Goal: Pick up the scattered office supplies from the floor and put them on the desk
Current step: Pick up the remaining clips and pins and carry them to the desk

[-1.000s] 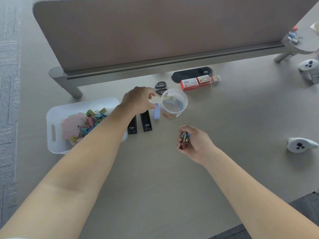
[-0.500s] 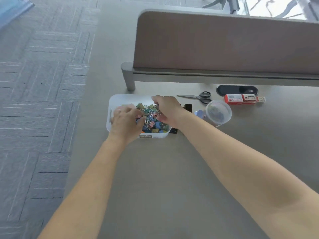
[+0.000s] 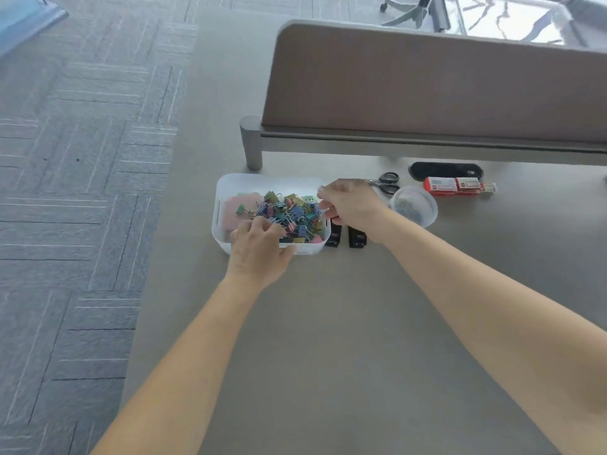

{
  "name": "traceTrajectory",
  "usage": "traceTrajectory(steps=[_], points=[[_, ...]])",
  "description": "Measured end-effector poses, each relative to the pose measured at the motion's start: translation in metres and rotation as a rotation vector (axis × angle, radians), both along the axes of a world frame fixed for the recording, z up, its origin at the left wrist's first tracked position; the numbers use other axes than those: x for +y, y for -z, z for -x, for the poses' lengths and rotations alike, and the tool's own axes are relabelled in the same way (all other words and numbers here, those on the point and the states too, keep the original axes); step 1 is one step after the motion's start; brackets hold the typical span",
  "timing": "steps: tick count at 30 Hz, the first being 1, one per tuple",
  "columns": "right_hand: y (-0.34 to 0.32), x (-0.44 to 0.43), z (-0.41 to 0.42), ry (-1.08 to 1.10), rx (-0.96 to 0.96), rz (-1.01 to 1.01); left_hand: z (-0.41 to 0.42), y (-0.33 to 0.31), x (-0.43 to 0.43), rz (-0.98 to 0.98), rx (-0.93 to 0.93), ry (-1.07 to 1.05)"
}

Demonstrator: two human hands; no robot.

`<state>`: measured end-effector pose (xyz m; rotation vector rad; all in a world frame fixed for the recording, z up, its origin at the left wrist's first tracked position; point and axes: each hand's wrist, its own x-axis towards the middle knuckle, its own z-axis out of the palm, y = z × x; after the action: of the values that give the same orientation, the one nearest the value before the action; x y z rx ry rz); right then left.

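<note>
Both bare arms reach across the grey table point(image 3: 328, 339) to a white plastic basket point(image 3: 266, 182) that sits toward its far left part, near the post of the padded divider point(image 3: 427, 83). The basket is heaped with coloured binder clips point(image 3: 292, 211), and a pink pad point(image 3: 235, 210) shows at its left end.

The left hand point(image 3: 259, 254) hangs over the basket's near wall, fingers curled down among the clips. Its grip looks narrow, but I cannot tell whether it has hold of one.

The right hand point(image 3: 351, 205) is over the basket's right end, thumb and fingers drawn close together just above the pile. Whether anything sits between them is hidden from here.

Just right of the basket lie two black staplers point(image 3: 356, 239) side by side, partly under the right wrist. Farther right stands a clear round tub point(image 3: 415, 205) of paper clips. Beyond it lie black-handled scissors point(image 3: 387, 183) and a row of red staple boxes point(image 3: 458, 186) beside a dark oval cable port point(image 3: 443, 168). Grey carpet point(image 3: 82, 192) covers the floor on the left.
</note>
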<state>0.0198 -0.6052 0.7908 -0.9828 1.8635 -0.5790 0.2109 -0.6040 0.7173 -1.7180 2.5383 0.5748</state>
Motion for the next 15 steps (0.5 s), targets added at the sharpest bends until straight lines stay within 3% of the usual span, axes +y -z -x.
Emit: traceTrajectory(steps=[3,5,9,12,15], points=[[-0.018,0.048,0.028,0.092,-0.035,0.051,0.032,-0.023,0.028,0.014,0.08,0.085],[-0.028,0.089,0.044,0.131,-0.01,0.083,0.052,-0.038,0.054,-0.091,0.164,0.16],[-0.034,0.189,0.079,0.212,0.205,0.135,0.094,-0.059,0.12,-0.285,0.161,0.376],[-0.028,0.282,0.083,0.184,0.424,0.112,0.108,-0.065,0.191,-0.332,0.112,0.524],[-0.01,0.387,0.077,0.203,0.481,0.109,0.109,-0.057,0.268,-0.328,0.125,0.58]])
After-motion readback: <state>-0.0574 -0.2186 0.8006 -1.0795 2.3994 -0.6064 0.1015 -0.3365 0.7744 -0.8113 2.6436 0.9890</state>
